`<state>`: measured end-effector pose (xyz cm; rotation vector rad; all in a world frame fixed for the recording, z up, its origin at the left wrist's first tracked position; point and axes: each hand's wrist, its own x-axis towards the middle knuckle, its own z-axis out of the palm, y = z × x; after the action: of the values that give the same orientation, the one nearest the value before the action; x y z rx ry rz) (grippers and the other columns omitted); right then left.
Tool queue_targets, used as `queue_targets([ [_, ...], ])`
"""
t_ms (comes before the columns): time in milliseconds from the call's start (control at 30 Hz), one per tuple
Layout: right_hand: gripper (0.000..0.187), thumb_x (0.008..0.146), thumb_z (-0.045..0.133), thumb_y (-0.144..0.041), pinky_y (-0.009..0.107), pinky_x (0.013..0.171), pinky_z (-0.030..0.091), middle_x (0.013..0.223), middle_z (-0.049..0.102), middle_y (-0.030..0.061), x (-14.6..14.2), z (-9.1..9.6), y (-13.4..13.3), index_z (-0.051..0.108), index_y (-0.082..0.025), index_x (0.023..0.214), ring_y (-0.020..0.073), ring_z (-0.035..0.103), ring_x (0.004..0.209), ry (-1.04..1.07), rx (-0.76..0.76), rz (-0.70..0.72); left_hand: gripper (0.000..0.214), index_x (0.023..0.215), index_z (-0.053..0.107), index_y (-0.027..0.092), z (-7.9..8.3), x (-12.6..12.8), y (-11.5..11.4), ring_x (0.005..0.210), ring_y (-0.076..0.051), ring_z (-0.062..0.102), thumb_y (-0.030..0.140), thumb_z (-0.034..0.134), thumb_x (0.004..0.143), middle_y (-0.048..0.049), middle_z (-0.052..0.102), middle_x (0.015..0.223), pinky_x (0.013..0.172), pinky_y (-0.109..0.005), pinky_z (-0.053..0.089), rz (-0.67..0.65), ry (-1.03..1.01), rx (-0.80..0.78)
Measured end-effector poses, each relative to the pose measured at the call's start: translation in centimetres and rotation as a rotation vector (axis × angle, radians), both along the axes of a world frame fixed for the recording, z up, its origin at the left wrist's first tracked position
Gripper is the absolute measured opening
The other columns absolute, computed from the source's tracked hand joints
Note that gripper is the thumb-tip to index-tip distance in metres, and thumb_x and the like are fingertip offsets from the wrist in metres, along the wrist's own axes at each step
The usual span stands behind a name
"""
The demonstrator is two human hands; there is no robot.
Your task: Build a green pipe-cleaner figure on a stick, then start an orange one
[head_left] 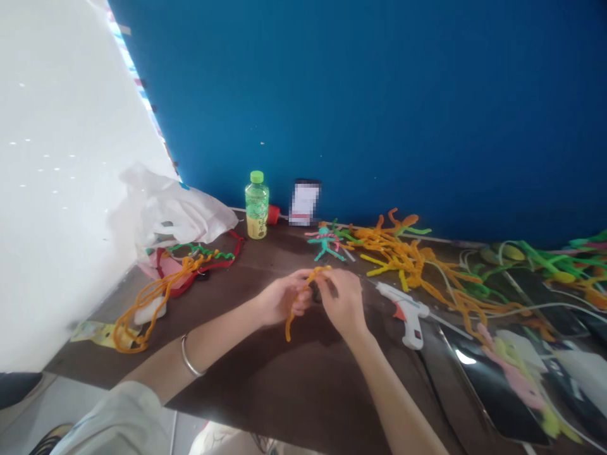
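Over the middle of the table, my left hand (pixel 282 297) is closed around an orange pipe cleaner (pixel 289 323), one end of which hangs down below the fingers. My right hand (pixel 345 302) pinches the upper part of the same pipe cleaner, close to the left fingertips. A white hot glue gun (pixel 406 313) with an orange trigger lies just right of my right hand. Beyond both hands is a small teal pipe-cleaner figure (pixel 324 241) with a pink strand on it.
Orange pipe-cleaner pieces (pixel 412 262) pile up at the back right. A dark phone (pixel 493 392) lies at the right. Longer orange pipe cleaners (pixel 156 291) rest at the left by a white plastic bag (pixel 190 208). A green-capped bottle (pixel 257 208) and a propped phone (pixel 304 202) stand by the blue wall.
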<state>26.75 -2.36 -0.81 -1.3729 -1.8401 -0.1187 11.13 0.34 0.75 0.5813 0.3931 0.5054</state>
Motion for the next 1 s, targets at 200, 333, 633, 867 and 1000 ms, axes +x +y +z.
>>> queue_targets([
  [200, 0.015, 0.088, 0.042, -0.022, 0.034, 0.086, 0.028, 0.075, 0.065, 0.0011, 1.1, 1.4, -0.1, 0.057, -0.019, 0.087, 0.0138, 0.056, 0.071, -0.304, -0.033, 0.159, 0.027, 0.074, 0.052, 0.016, 0.5, 0.3, 1.0, 0.041, -0.003, 0.039, 0.037, 0.067, 0.066, 0.0041, 0.047, 0.058, 0.039, -0.016, 0.025, 0.125, 0.249, 0.253],
  [333, 0.017, 0.088, 0.044, -0.025, 0.033, 0.08, 0.03, 0.063, 0.059, 0.001, 1.5, 1.8, 0.0, 0.059, -0.017, 0.086, 0.0139, 0.051, 0.062, -0.435, 0.042, 0.034, 0.028, 0.072, 0.055, 0.013, 0.8, 0.6, 1.1, 0.044, -0.002, 0.042, 0.032, 0.072, 0.061, 0.0041, 0.048, 0.058, 0.038, -0.012, 0.027, 0.341, 0.304, 0.2],
  [633, 0.033, 0.088, 0.034, -0.02, 0.041, 0.087, 0.039, 0.106, 0.059, 0.0138, 0.5, -0.1, 0.5, 0.05, -0.014, 0.116, 0.0249, 0.051, 0.102, -0.099, 0.049, 0.022, 0.011, 0.08, 0.057, 0.01, 0.4, 0.9, 1.5, 0.041, 0.001, 0.038, 0.022, 0.057, 0.078, 0.0033, 0.042, 0.057, 0.031, -0.005, 0.025, 0.223, 0.02, -0.282],
  [867, 0.028, 0.087, 0.038, -0.035, 0.033, 0.082, 0.045, 0.098, 0.063, 0.0066, -1.3, 0.1, 0.2, 0.053, -0.02, 0.107, 0.0195, 0.059, 0.092, 0.532, -0.419, 0.22, 0.017, 0.078, 0.051, 0.009, 1.7, 1.0, 0.7, 0.039, 0.002, 0.038, 0.018, 0.04, 0.087, 0.0034, 0.039, 0.057, 0.031, -0.002, 0.03, 0.175, -0.193, -0.55],
  [1000, 0.027, 0.081, 0.048, -0.042, 0.03, 0.08, 0.044, 0.095, 0.061, 0.0052, -1.4, 0.1, 0.4, 0.056, -0.02, 0.094, 0.0187, 0.057, 0.09, 0.78, -0.519, 0.261, 0.019, 0.079, 0.05, 0.009, 2.0, 0.9, 0.4, 0.039, 0.001, 0.04, 0.019, 0.038, 0.089, 0.0031, 0.039, 0.057, 0.032, -0.002, 0.033, 0.158, -0.24, -0.639],
])
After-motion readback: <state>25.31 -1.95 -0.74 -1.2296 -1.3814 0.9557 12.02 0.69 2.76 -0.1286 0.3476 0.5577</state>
